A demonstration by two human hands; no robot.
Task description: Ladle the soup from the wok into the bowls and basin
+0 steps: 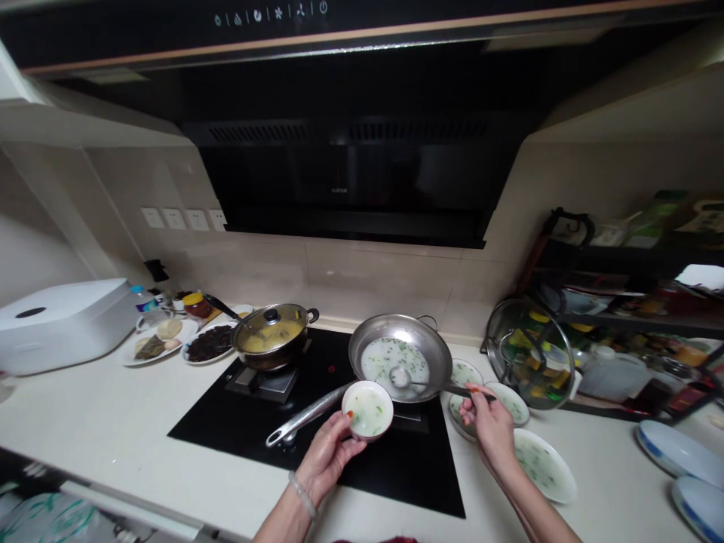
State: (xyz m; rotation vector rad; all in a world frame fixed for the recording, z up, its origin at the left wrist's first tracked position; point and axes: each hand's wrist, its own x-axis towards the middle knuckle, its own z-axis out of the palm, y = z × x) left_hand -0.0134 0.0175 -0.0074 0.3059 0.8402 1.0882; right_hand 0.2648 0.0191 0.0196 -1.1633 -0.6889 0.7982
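Note:
My left hand (332, 449) grips a small white bowl (370, 411) by its left rim, thumb on the edge. Pale soup with bits of green fills much of it. The bowl is held in front of a steel wok (437, 343) on the right burner, partly covering where its long handle (308, 415) joins. Fingers of my right hand (487, 422) are closed round the dark handle of a ladle (400, 377). The ladle's head rests in the milky soup with chopped greens (378, 354) inside the wok.
Several filled soup bowls (543, 464) stand right of the hob (209, 422). A lidded pan (271, 335) sits on the left burner, plates of food (209, 343) beyond it. A glass lid (529, 354) leans against the spice rack (639, 324). The range hood (351, 181) overhangs the hob.

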